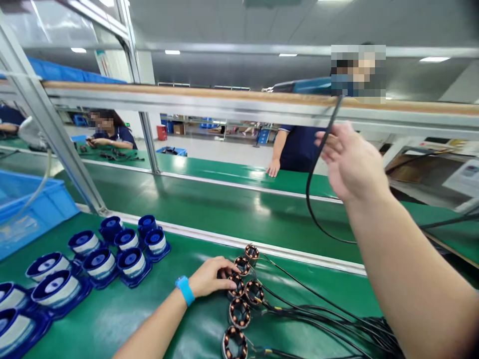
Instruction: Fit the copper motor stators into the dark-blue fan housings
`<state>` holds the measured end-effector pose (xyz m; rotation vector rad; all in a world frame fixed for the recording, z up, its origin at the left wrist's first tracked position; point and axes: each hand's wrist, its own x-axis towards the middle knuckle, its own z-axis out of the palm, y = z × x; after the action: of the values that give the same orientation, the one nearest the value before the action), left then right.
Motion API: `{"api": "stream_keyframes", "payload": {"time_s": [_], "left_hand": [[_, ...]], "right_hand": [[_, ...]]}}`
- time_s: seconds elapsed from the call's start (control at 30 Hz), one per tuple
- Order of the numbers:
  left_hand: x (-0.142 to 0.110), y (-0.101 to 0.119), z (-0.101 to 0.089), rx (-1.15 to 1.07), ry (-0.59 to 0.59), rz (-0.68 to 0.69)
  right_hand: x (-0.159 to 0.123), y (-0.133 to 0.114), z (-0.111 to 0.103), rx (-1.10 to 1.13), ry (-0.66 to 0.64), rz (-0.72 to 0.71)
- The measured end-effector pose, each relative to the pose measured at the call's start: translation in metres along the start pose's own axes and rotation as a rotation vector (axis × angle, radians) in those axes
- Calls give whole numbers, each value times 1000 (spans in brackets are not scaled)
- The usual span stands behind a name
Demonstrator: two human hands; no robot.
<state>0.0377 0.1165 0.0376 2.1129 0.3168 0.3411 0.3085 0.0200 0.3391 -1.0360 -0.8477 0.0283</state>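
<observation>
My left hand (213, 276), with a blue band at the wrist, reaches over the green bench. Its thumb and fingers close around a copper-wound motor stator (236, 286). Other stators stand close by, including one stator (240, 312) nearer me and another stator (255, 291) to the right. Black leads (318, 314) run from them to the right. My right hand (354, 162) is raised under the shelf beam and blurred. A black cable (309, 187) runs across its fingers, which appear curled on it, and hangs in a loop below.
Several dark blue holders (56, 289) with white bands stand at left, beside a blue crate (37, 207). A metal shelf beam (224, 103) crosses overhead, bearing a blurred blue object (312, 86). Beyond the green conveyor (224, 204), a co-worker (299, 149) stands and another person (114, 134) sits.
</observation>
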Motion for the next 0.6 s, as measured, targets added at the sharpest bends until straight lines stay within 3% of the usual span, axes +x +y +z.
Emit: {"api": "stream_keyframes", "payload": {"time_s": [0.1,0.17,0.23,0.33,0.43,0.53,0.6], "left_hand": [[-5,10,-3,64,74,-52],[-12,21,-7,61,131,-69],[-24,33,-12,48,190,-63],[-51,47,-17,72,283,-65],[-82,60,-15,104,367,-75],[-113,70,-6,138,444,-59],[-135,73,6,181,521,-40]], "right_hand": [[27,-26,31,153,24,192],[19,-37,45,231,99,212],[-1,-43,50,278,52,157],[-25,-48,43,378,-109,138],[-20,-61,29,418,-199,227],[-14,-80,21,302,-364,218],[-29,-92,18,222,-405,191]]}}
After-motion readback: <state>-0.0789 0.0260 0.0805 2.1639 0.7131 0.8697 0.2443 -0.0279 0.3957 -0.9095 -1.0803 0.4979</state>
